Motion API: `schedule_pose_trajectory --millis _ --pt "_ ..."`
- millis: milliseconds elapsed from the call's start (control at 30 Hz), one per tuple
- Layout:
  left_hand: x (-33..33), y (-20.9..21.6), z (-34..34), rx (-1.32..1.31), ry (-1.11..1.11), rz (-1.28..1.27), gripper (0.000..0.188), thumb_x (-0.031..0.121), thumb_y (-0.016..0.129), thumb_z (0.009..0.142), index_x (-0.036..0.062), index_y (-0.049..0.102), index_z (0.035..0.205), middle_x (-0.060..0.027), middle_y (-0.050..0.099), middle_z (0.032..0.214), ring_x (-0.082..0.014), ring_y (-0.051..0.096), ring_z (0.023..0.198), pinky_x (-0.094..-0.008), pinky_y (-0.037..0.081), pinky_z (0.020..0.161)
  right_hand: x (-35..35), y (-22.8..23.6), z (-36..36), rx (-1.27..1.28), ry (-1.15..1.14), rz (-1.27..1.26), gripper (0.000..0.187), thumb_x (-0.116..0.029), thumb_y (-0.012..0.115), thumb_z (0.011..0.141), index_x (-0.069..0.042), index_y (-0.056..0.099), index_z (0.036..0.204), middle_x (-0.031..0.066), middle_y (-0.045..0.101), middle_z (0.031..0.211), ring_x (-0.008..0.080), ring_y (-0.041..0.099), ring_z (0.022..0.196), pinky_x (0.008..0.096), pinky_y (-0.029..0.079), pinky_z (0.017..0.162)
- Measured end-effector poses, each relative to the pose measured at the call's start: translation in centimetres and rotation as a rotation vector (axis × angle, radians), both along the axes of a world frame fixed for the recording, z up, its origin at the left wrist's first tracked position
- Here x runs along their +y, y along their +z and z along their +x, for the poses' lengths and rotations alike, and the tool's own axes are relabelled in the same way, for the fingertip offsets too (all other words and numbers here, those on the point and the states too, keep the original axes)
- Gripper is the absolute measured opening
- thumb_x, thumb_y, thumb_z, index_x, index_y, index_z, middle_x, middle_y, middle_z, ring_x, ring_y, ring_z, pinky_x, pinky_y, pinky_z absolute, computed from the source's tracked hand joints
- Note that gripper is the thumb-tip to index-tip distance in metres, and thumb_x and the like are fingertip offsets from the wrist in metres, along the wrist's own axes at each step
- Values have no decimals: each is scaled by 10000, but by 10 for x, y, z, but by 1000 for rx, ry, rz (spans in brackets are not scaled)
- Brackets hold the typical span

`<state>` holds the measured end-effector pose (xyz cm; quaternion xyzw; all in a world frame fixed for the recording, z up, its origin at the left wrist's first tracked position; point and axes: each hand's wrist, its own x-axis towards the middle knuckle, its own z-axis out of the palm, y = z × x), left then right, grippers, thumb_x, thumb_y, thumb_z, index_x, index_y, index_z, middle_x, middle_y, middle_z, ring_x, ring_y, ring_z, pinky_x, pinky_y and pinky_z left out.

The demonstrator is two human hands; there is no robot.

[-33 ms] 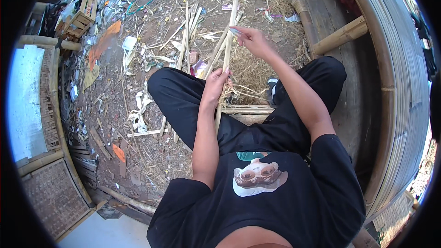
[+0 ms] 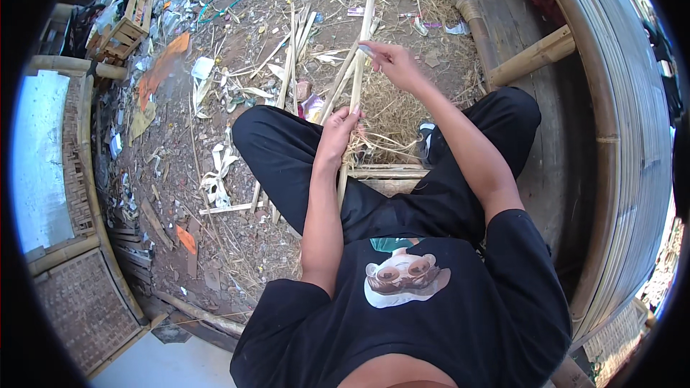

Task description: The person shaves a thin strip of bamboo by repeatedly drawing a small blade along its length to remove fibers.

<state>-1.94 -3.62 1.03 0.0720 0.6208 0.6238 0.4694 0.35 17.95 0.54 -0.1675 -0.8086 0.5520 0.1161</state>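
My left hand (image 2: 335,138) is closed round a long pale bamboo strip (image 2: 359,75) between my knees. The strip slants up and away from me, its frayed far end on the ground. Further along it, my right hand (image 2: 397,66) pinches a small grey blade-like piece (image 2: 369,49), mostly hidden by the fingers, against or very near the strip. A second bamboo strip (image 2: 338,86) lies beside the first on its left. Thin curled shavings (image 2: 370,145) hang next to my left hand, above a heap of straw-like shavings (image 2: 394,111).
More split bamboo strips (image 2: 290,65) lie beyond my left knee. Litter covers the ground around an orange sheet (image 2: 164,65). A wooden crate (image 2: 131,18) stands far left. To the right runs a plank platform (image 2: 535,165) with a bamboo post (image 2: 533,57) and railing.
My right hand and the grey piece have shifted very slightly. My left hand keeps its hold on the bamboo strip.
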Motion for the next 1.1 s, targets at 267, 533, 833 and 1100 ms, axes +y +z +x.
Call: schedule_pose_trajectory --millis 267,533,833,1100 --pt "4 4 0 -34 -49 69 227 283 511 960 67 578 944 -5 531 588 -53 474 456 -199 347 401 -3 -3 -15 72 -22 -8 419 -21 458 911 -196 582 1271 27 567 703 78 523 640 253 449 632" --pt "3 3 1 -55 -42 98 258 311 505 965 68 581 924 -2 522 595 -55 463 481 -200 347 453 -3 3 -15 56 -53 185 342 -76 486 929 -172 602 1237 91 670 873 138 631 781 282 487 715" --pt "5 -5 2 -109 -11 129 220 277 516 963 64 537 912 12 487 540 -54 407 357 -204 290 322 -6 -9 -8 100 -36 166 315 -152 493 947 -155 577 1250 149 632 1150 240 623 1053 327 473 886" --pt "5 -7 3 -134 -18 146 223 277 508 965 62 530 913 16 472 529 -58 393 342 -212 262 292 -4 -14 -1 119 0 131 324 -194 497 949 -154 564 1263 165 625 1152 268 614 1073 341 472 903"
